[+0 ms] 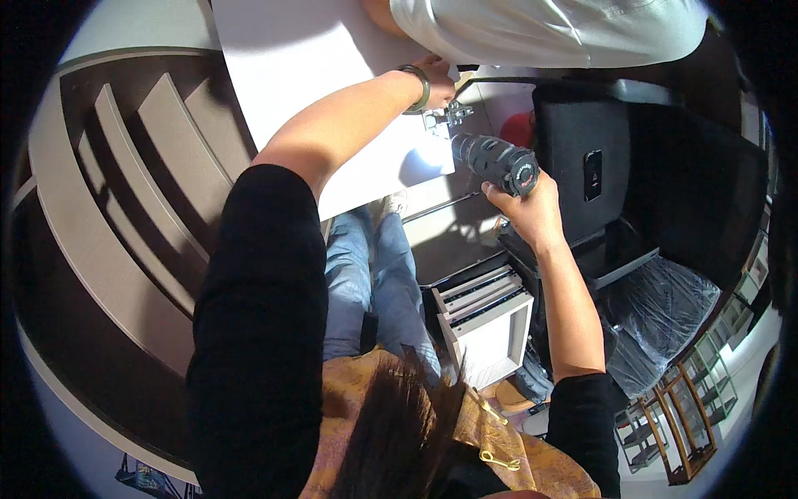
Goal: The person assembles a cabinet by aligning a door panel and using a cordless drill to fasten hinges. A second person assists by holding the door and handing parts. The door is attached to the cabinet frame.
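My right hand [532, 208] is wrapped round the handle of a dark grey and black cordless drill [499, 162]. Its front end points left, at the edge of a white panel [349, 133], where a bright patch of light falls. Just beyond the drill, a metal cabinet hinge [453, 115] sits at that same edge. My left hand [438, 81], with a dark bangle at the wrist, is closed at the panel's edge above the hinge. Its fingertips are partly hidden.
A person in a white top [549, 29] stands close at the far side. To the right, a phone [592, 175] lies on a black chair [582, 125]. Light wooden frames [490, 324] stand below the drill. Curved beige panels [141, 191] fill the left side.
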The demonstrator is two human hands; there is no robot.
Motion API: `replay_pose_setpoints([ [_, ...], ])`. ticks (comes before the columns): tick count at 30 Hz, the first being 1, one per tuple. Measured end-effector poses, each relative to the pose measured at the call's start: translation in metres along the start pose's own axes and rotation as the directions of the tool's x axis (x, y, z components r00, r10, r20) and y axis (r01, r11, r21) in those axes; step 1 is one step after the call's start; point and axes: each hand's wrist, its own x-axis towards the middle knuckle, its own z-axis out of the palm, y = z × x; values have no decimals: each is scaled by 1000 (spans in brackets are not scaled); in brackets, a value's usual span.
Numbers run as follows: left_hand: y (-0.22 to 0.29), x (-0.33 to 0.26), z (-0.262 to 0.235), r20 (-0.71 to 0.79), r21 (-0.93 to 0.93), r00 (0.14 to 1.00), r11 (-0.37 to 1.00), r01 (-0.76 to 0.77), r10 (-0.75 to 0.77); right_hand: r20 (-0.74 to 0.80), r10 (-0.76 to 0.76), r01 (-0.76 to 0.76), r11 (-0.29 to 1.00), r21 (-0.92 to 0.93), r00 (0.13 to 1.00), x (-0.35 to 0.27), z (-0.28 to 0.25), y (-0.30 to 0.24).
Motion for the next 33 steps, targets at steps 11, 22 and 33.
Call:
replay_pose_setpoints([
  [11, -7, 12, 20, -89, 37, 996, 999, 22, -19, 12, 7, -7, 999, -32, 1000, 0, -3, -5],
  [22, 14, -34, 11, -352, -196, 936, 979, -54, -19, 4, 56, -57, 998, 33, 998, -10, -4, -1],
  [33, 52, -45, 58, -501, -226, 865, 968, -113, -16, -10, 83, -81, 990, 113, 997, -18, -7, 12],
])
